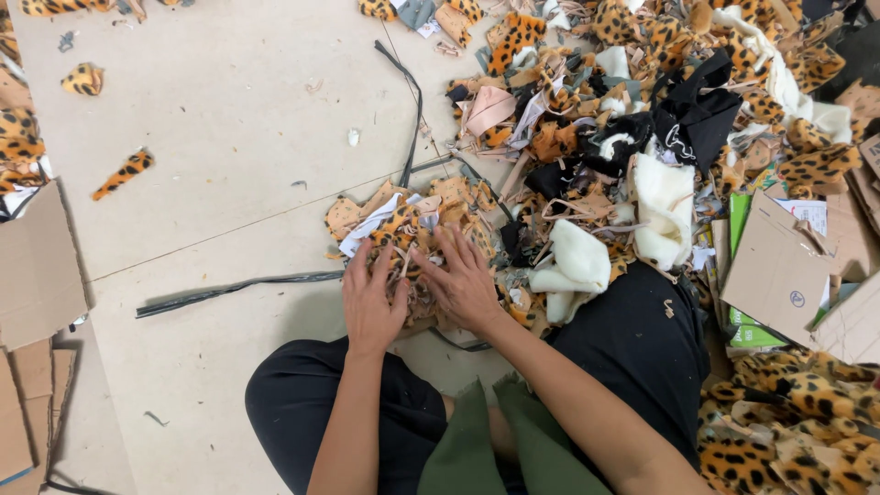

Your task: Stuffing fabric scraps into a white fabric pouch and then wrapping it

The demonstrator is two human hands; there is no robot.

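Left hand (371, 298) and right hand (463, 280) both lie flat, fingers spread, palms down on a small stack of leopard-print scraps (403, 225) just ahead of the person's knees; neither hand is closed around anything, they press rather than grip. Stack sits on the floor (229, 183), directly under and just beyond the fingertips, at the near edge of the big scrap heap (660, 110) that spreads away to the right of the right hand. Judgement: step in hand looks like squaring up or flattening the stack. To do it well, keep both palms level and push evenly so the top pieces don't skate off toward the heap; thumbs nearly touch, which gives good control across the middle (edges less so). White strip (367, 229) pokes out just beyond the left fingertips and could drag pieces askew if caught. Cream fleece pieces (577, 261) lie just right of the right hand, close enough to get mixed in. Black strap (229, 289) runs out left of the left hand, apart from the stack. Cardboard (779, 270) sits well off to the right.
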